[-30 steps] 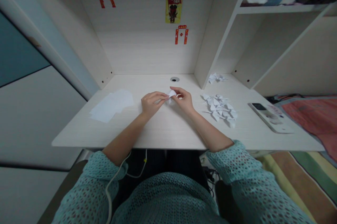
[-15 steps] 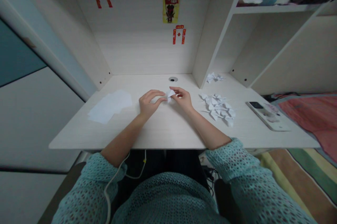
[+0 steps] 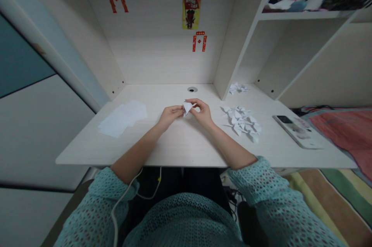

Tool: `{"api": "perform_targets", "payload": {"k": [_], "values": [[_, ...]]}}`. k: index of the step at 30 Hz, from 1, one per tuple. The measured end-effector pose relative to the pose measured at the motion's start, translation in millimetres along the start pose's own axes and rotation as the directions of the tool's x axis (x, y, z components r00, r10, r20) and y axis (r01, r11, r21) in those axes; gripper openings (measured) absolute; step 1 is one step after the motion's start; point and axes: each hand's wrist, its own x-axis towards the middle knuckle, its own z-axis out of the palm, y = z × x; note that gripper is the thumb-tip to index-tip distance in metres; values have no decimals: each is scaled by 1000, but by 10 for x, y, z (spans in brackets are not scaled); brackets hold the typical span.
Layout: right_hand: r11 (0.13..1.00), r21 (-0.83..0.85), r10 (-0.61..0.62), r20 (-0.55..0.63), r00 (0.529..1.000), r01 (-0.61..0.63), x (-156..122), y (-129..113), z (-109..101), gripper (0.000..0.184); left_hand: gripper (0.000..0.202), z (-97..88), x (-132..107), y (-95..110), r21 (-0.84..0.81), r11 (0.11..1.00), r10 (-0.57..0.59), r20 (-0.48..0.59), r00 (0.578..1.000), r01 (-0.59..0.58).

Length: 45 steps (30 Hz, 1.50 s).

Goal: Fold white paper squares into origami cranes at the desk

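Note:
Between my two hands, above the middle of the white desk, is a small folded piece of white paper [image 3: 187, 108]. My left hand [image 3: 171, 116] pinches its left side, thumb and fingers pressed close together. From the right, my right hand [image 3: 202, 112] grips the upper edge between thumb and forefinger. Part of the paper is covered by my fingertips. Several folded white paper pieces [image 3: 242, 121] lie in a loose heap to the right of my right hand. Flat white sheets [image 3: 123, 118] are spread to the left of my left hand.
A smaller group of folded papers [image 3: 238, 88] lies behind, by the upright divider [image 3: 236, 57]. At the right a phone [image 3: 298, 131] rests on the desk [image 3: 186, 150]. A round cable hole [image 3: 192, 89] is at the back. A white cable [image 3: 123, 196] hangs by my left sleeve.
My left fingers have drawn together and the hand has turned closer against the folded paper. The paper now shows a broader pointed face. The view has tilted slightly upward.

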Motion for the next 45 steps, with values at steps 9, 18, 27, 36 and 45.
{"api": "perform_targets", "payload": {"k": [9,18,27,36,45], "values": [[982,-114,-147,32,989,149,-39,-72,-10,31,42,-44,18,34,-70,997,-21,-8,1000,21],[997,35,-70,83,994,67,-33,45,36,28,42,-12,-9,64,-113,993,-37,-51,998,31],[996,94,-14,163,987,-1,-15,89,25,30,38,-33,16,11,-159,986,-45,-24,999,41],[946,243,208,59,976,-216,11,136,15,28,41,-10,9,24,-253,961,-132,-63,989,112],[795,432,388,179,904,-426,13,228,28,36,46,16,-21,71,-222,970,-119,-78,990,99]]}}
